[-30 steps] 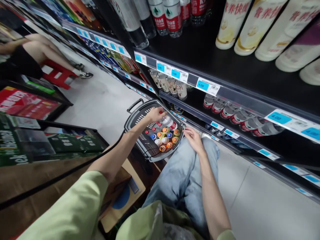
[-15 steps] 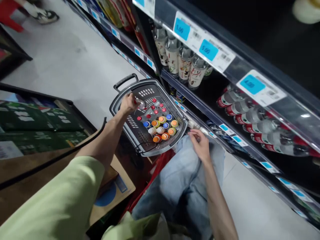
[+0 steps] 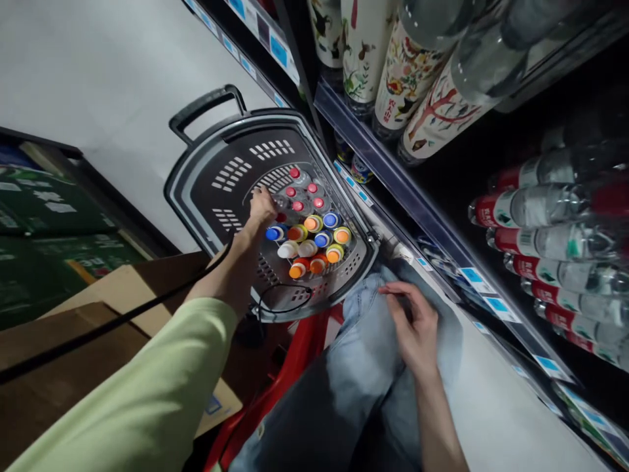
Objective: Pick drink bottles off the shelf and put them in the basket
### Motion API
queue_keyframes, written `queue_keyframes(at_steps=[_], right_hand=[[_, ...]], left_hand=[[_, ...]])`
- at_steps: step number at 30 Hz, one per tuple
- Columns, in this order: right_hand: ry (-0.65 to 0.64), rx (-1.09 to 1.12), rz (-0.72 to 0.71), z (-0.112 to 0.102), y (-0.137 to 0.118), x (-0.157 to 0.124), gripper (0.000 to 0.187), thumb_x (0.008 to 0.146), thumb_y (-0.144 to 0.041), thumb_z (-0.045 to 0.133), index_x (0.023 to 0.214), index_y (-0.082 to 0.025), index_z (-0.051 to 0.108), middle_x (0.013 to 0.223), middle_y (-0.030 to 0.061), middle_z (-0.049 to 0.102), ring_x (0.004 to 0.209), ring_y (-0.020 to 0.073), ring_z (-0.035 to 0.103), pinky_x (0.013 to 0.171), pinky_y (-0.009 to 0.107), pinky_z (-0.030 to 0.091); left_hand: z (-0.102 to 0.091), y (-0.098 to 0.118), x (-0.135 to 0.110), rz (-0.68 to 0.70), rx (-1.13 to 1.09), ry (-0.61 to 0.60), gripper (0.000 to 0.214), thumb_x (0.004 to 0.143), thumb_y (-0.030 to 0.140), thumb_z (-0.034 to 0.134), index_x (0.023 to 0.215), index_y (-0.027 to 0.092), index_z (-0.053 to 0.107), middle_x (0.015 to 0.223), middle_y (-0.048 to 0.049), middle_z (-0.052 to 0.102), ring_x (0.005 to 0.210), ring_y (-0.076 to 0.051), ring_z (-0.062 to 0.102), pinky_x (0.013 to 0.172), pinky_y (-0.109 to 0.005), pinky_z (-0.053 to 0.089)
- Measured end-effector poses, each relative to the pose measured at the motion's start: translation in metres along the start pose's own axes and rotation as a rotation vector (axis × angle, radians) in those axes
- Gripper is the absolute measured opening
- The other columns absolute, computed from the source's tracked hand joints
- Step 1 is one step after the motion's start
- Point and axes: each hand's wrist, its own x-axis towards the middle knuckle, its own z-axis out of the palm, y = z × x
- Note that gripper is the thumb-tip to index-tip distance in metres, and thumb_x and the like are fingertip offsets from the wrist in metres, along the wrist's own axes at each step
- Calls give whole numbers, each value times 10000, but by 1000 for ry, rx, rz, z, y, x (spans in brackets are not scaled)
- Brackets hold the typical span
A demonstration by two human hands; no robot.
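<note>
My left hand (image 3: 263,204) reaches down inside a dark plastic shopping basket (image 3: 196,180). Its fingers are closed around a clear water bottle (image 3: 280,204), partly hidden by the hand. Beside it stand several upright water bottles with red caps (image 3: 297,206). Closer to me in the basket are bottles with orange caps (image 3: 318,263), blue caps (image 3: 323,239) and white caps (image 3: 287,249). My right hand (image 3: 415,321) rests over my jeans at the knee, fingers loosely bent and apart, holding nothing.
Shelves on the right hold tall bottles with illustrated labels (image 3: 403,78) and lying red-labelled water bottles (image 3: 545,242). A shelf edge (image 3: 393,190) runs beside the basket. Left are green cartons (image 3: 44,242) and a cardboard box (image 3: 83,354). A black cable (image 3: 122,318) crosses my left arm.
My left hand has moved lower into the basket with the water bottle. The view has come closer to the basket and shelves. My right hand stays by the knee.
</note>
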Motion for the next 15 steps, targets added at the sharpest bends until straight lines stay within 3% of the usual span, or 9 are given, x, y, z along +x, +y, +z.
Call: queue_keyframes(at_steps=[2,5,11,15], right_hand=[[5,-22,2,0,0,-1,140,1006,-400,684,1087,-324,768,1031,45,830,1023,287,790,918,463,636],[10,-33,-1,-1,-1,0,132,1014,-390,671,1078,-323,766,1019,41,828,997,279,793,884,441,640],[20,-47,10,1,-1,2,126,1008,-394,684,1055,-311,766,1004,41,830,978,272,787,902,432,624],[23,-22,30,3,1,3,156,1008,-419,685,1065,-294,761,1023,51,833,992,270,783,925,435,614]], left_hand=[[8,0,7,-78,-5,-13,439,1043,201,613,1416,-3,502,1440,-181,547,1020,-187,551,899,-310,402],[13,-2,17,-68,-13,-35,371,1040,158,604,1381,20,561,1428,-141,566,992,-159,523,868,-282,399],[16,2,33,-47,-1,-116,210,1021,102,595,1213,21,624,994,-41,649,935,-163,490,925,-282,418],[15,3,31,-44,15,-123,215,1025,130,580,1203,10,596,933,-39,657,908,-178,495,889,-301,418]])
